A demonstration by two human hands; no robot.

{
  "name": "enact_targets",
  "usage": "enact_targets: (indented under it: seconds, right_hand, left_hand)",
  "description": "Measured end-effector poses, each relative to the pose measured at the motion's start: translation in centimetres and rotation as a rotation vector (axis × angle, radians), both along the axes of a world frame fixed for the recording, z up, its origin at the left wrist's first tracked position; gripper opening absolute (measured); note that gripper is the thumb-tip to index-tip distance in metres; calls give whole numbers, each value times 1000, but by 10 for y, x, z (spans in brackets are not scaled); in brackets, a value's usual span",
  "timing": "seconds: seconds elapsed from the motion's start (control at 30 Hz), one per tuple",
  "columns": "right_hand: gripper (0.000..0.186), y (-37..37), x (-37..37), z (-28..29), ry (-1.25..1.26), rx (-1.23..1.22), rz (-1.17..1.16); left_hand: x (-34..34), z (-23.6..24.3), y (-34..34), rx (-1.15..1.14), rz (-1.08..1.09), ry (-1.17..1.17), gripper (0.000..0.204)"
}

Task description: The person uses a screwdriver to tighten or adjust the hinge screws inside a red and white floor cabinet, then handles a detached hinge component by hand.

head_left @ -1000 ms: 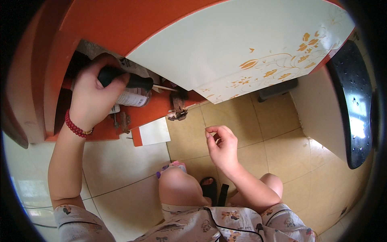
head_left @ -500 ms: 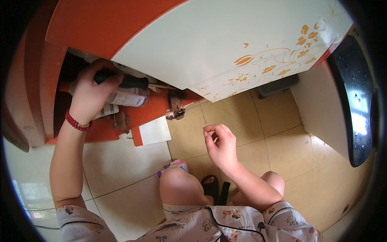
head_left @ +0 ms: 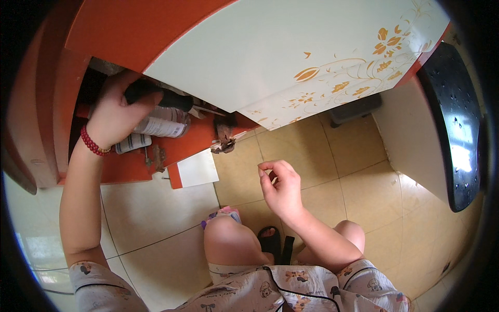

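Note:
My left hand [head_left: 110, 115], a red bead bracelet on its wrist, reaches into the open red cabinet [head_left: 125, 169]. Its fingers wrap around a black-handled screwdriver [head_left: 175, 100], whose thin metal shaft points right toward the edge of a white door panel [head_left: 270, 57] with orange flowers. Under the screwdriver lies a clear bottle [head_left: 165, 125] with a label, beside a white container [head_left: 134, 144]. A rusty hinge [head_left: 224, 136] sits on the cabinet's front edge near the shaft. In front of my knees, my right hand [head_left: 282, 188] is closed in a pinch; what it holds, if anything, cannot be made out.
Another corroded metal piece [head_left: 158, 157] is on the cabinet's edge at left. A white board with a red edge [head_left: 196, 169] lies on the tiled floor [head_left: 317, 156]. At right stands a side panel with a wet black top [head_left: 457, 130]. A dark grey object [head_left: 356, 110] sits under the door panel.
The view has shifted slightly. My left hand stays wrapped around the screwdriver inside the cabinet, and my right hand keeps its pinch in nearly the same place.

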State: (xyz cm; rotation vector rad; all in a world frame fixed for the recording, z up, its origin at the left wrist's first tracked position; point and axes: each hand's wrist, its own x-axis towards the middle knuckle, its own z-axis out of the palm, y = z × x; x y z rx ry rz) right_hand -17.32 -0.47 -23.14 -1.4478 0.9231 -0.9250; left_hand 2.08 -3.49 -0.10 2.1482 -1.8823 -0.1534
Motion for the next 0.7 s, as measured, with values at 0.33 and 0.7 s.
enact_targets:
  seconds: [0.33, 0.7]
  right_hand:
    - [8, -6, 4, -3, 14, -56, -12]
    - [8, -16, 9, 7, -41, -51, -11]
  left_hand:
    - [-22, 11, 1, 203, -205, -228, 25]
    - [-40, 24, -11, 402, 5, -81, 27]
